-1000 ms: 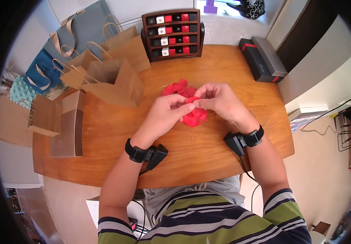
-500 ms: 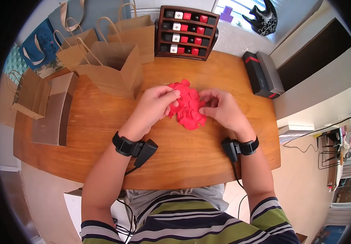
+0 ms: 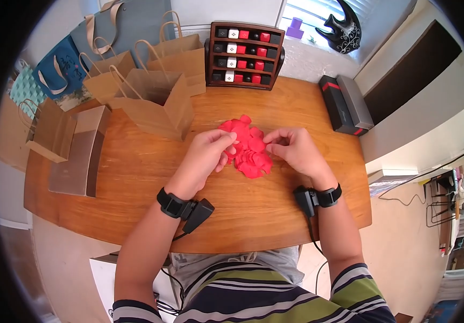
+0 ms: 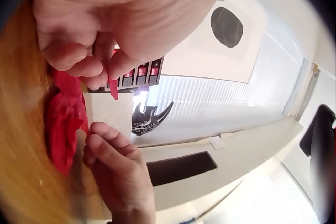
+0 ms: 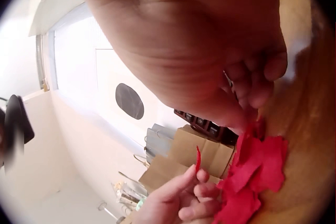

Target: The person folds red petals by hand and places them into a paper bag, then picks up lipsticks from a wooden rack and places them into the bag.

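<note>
A loose heap of red fabric-like petals (image 3: 252, 163) lies on the wooden table between the two hands. My left hand (image 3: 202, 159) pinches a single red petal (image 5: 198, 158) between thumb and forefinger at the heap's left side. In the right wrist view that petal stands up edge-on from the fingertips. From the right, my right hand (image 3: 299, 155) pinches the edge of a petal on the heap with thumb and forefinger. Its fingertips (image 4: 97, 132) meet the red layers in the left wrist view.
Brown paper bags (image 3: 159, 107) and a flat box (image 3: 76, 156) stand to the left on the table (image 3: 215, 215). A wooden rack (image 3: 245, 56) of black, white and red cubes stands at the back. Dark oblong boxes (image 3: 342, 107) lie at the back right.
The hands were together over a petal; they have since parted, left hand to the left with a petal, right hand to the heap's right edge. The head view has shifted too.
</note>
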Motion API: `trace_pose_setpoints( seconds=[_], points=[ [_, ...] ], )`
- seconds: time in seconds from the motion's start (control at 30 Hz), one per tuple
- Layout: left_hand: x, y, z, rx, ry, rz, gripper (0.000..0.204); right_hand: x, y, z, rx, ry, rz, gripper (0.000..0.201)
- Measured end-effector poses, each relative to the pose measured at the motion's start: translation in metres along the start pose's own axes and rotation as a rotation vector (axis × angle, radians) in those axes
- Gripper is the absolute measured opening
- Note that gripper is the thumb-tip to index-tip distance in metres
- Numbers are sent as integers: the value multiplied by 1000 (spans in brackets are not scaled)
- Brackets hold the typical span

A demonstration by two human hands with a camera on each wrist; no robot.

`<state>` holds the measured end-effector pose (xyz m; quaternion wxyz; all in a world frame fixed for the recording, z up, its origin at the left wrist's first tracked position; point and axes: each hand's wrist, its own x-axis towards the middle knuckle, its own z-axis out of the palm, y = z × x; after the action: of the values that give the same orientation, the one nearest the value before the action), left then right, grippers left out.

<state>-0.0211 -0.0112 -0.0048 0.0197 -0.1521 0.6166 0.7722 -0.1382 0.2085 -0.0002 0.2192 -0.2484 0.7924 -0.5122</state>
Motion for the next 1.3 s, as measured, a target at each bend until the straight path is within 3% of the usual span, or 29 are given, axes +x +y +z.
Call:
trace_pose_setpoints(
  seconds=[0.2, 0.5, 0.7, 1.03, 1.3],
  points=[
    [5, -8, 0, 93, -43, 50, 27, -1, -4, -6, 166, 118, -144, 13],
    [-1, -8, 4, 136, -90, 44, 25, -14, -19, 10, 530, -48, -119, 14],
    [-7, -6, 6, 84, -126, 33, 25, -11, -16, 15, 353, -14, -89, 16],
    [-11, -2, 6, 36, -137, 11, 27, -12, -18, 19, 385, -60, -75, 20],
    [-10, 1, 4, -186, -145, -38, 32, -11, -14, 22, 310, -52, -97, 15]
  ],
)
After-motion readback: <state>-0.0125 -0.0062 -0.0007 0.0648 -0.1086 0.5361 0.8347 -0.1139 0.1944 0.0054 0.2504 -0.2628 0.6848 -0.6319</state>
